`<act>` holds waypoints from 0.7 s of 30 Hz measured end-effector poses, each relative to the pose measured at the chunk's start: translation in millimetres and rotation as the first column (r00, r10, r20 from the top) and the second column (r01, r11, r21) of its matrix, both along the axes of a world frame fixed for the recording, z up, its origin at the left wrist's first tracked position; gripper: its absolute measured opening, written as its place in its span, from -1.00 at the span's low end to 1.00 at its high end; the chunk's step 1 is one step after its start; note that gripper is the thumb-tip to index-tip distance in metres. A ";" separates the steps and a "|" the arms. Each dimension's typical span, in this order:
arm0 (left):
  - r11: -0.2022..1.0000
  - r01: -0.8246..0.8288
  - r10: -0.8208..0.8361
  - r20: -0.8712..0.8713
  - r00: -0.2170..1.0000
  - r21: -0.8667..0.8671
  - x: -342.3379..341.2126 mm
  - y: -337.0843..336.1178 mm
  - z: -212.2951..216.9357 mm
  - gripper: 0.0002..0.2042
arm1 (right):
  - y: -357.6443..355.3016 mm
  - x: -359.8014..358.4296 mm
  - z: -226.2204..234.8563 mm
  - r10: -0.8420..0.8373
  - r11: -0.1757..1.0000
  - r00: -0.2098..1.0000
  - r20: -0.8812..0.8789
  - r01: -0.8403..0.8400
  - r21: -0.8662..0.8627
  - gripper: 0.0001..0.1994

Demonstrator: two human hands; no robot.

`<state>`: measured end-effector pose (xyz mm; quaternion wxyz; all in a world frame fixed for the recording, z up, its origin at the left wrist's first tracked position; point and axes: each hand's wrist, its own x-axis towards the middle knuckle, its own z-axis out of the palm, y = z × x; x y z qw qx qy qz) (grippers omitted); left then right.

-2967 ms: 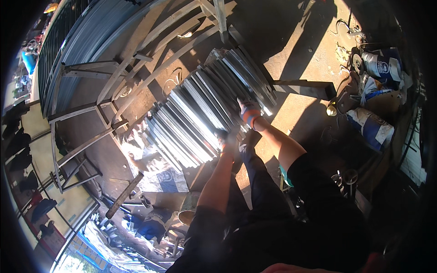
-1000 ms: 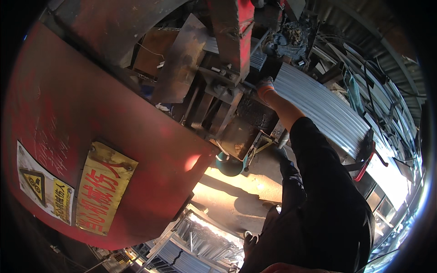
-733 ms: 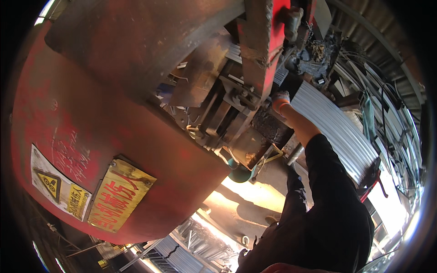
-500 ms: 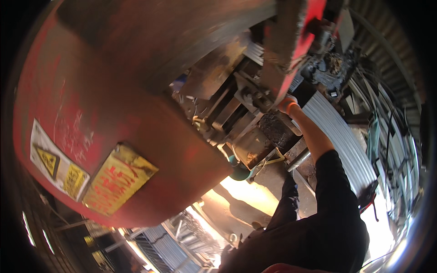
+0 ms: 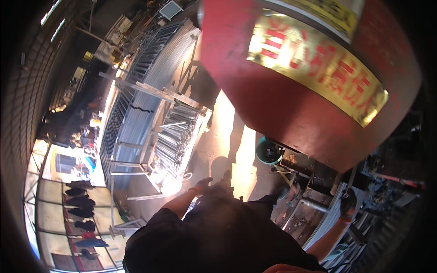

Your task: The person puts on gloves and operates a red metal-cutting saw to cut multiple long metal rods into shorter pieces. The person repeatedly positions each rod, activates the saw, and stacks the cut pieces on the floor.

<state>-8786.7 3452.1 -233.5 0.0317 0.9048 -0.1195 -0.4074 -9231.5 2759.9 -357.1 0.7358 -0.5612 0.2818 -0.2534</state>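
My right hand, in a dark glove with an orange cuff, is closed at the right, beside the red machine's lower edge. A thin metal rod rises from its grip; the rod's kind is too small to make out. My left hand, also in a dark glove, hangs in front of my body at the left, away from the machine. Its fingers are too small and dark to read. The big red machine housing, with yellow label plates, fills the upper right.
A teal bucket with dark contents stands under the machine. To the left, a metal rack holds many short metal tubes. Long grey profiles lie stacked beyond it. Corrugated metal sheeting lies by my right arm.
My view has swung left, so the housing now sits at the right. My right hand has left the machine's red bar. My left hand has come into sight.
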 end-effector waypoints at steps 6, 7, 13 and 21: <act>1.000 -0.009 0.008 0.063 0.998 0.011 81.7 42.3 -31.8 -0.17 | 115.6 30.0 37.8 -0.313 0.757 0.947 -0.064 0.290 0.585 -0.65; 1.000 -0.021 0.019 0.073 0.997 0.021 106.9 54.0 -39.6 -0.19 | 132.6 38.2 46.4 -0.261 0.787 0.965 -0.011 0.219 0.577 -0.66; 0.997 -0.055 0.041 0.248 0.968 0.050 337.2 144.3 -99.1 -0.33 | 263.7 136.7 113.2 -0.269 0.708 0.959 -0.094 0.262 0.656 -0.76; 0.993 -0.070 0.015 0.487 0.873 0.095 606.6 247.2 -203.1 -0.25 | 421.8 336.6 188.9 0.006 0.584 0.857 -0.515 0.415 0.698 -0.67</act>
